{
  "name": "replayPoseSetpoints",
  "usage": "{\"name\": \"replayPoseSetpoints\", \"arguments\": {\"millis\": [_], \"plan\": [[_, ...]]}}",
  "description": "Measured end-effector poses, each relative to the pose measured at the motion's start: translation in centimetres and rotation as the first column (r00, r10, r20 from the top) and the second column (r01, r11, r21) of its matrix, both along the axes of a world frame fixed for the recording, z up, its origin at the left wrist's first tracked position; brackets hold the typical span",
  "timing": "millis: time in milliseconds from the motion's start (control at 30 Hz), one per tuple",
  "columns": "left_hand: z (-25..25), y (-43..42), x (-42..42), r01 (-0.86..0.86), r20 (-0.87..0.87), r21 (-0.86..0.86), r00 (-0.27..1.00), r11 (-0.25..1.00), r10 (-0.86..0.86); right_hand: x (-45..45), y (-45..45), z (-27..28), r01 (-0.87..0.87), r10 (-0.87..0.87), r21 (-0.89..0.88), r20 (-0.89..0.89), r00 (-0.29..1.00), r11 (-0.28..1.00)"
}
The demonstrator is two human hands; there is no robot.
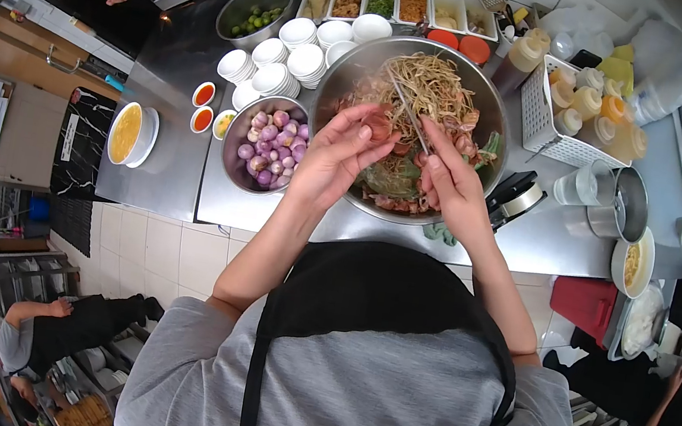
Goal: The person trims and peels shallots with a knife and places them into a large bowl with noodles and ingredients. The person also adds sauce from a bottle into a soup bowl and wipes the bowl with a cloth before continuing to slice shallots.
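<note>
Both hands are over a large steel bowl point(502, 109) that holds brown root-like strands, reddish peels and some green pieces. My left hand point(339, 150) pinches a small reddish-purple onion point(377, 127) above the bowl's left part. In my right hand point(452, 181) is a knife point(409, 107), its thin blade pointing up and left across the strands. The knife's handle is mostly hidden by my fingers. Just left of the big bowl, a smaller steel bowl point(234, 139) contains several peeled purple onions point(278, 145).
Behind are stacked white cups point(307, 63), a bowl of limes point(255, 20) and ingredient trays point(380, 6). A white bottle basket point(572, 150) and steel pots point(632, 202) stand right; a yellow soup bowl point(125, 133) is left. Other people are at both sides.
</note>
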State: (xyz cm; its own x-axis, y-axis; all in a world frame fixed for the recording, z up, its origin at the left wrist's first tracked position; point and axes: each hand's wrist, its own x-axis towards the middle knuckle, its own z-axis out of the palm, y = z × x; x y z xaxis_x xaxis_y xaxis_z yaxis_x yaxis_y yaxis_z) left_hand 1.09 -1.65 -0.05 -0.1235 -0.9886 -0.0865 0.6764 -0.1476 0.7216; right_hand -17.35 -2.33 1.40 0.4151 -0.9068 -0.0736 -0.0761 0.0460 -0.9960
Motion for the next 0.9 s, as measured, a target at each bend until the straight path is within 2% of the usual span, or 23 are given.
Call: {"name": "replayPoseSetpoints", "arguments": {"millis": [33, 100, 133, 200, 333, 433, 500, 533, 600, 733, 800, 900], "plan": [[0.1, 0.0, -0.1, 0.003, 0.0, 0.0, 1.0, 1.0, -0.003, 0.0, 0.2, 0.2, 0.003, -0.003, 0.0, 0.0, 1.0, 1.0], [0.3, 0.1, -0.2, -0.032, 0.009, 0.038, 0.999, 0.999, 0.031, 0.0, 0.5, 0.3, -0.115, 0.111, 0.032, 0.118, 0.987, 0.993], [0.6, 0.2, -0.3, -0.028, 0.01, 0.037, 1.0, 0.999, 0.028, 0.2, 0.6, 0.3, -0.112, 0.108, 0.031, 0.118, 0.987, 0.993], [0.9, 0.4, -0.5, -0.006, 0.058, 0.025, 0.998, 1.0, 0.005, 0.5, 0.8, 0.1, -0.143, 0.155, -0.138, 0.08, 0.985, 0.98], [0.9, 0.6, -0.1, 0.052, 0.097, 0.003, 0.994, 0.999, -0.052, 0.6, 1.0, 1.3, -0.14, 0.146, -0.064, 0.098, 0.985, 0.988], [1.0, 0.8, -0.1, 0.062, 0.12, -0.029, 0.991, 0.998, -0.058, 0.5, 0.8, 1.4, -0.144, 0.151, -0.129, 0.046, 0.987, 0.981], [0.9, 0.9, 0.0, 0.006, 0.111, -0.001, 0.994, 1.0, -0.006, 0.2, 0.6, 1.9, -0.179, 0.173, 0.045, 0.114, 0.978, 0.983], [1.0, 0.9, -0.1, 0.005, 0.11, 0.0, 0.994, 1.0, -0.005, 0.0, 0.5, 1.7, -0.18, 0.174, 0.046, 0.113, 0.978, 0.983], [1.3, 1.0, -0.2, 0.021, 0.156, 0.006, 0.987, 1.0, -0.021, -0.1, 0.4, 1.4, -0.201, 0.201, 0.005, 0.011, 0.98, 0.98], [0.8, 1.0, 0.0, 0.057, 0.187, -0.007, 0.981, 0.998, -0.055, 0.2, 0.9, 1.3, -0.183, 0.183, -0.064, -0.009, 0.983, 0.981], [0.7, 1.0, -0.3, 0.027, 0.228, -0.064, 0.974, 0.998, -0.011, 0.4, 1.0, 1.2, -0.164, 0.162, -0.101, -0.029, 0.986, 0.981], [0.8, 1.1, -0.4, -0.031, 0.241, -0.058, 0.97, 0.998, 0.044, 0.5, 1.0, 1.3, -0.156, 0.154, -0.15, -0.029, 0.988, 0.976]]}}
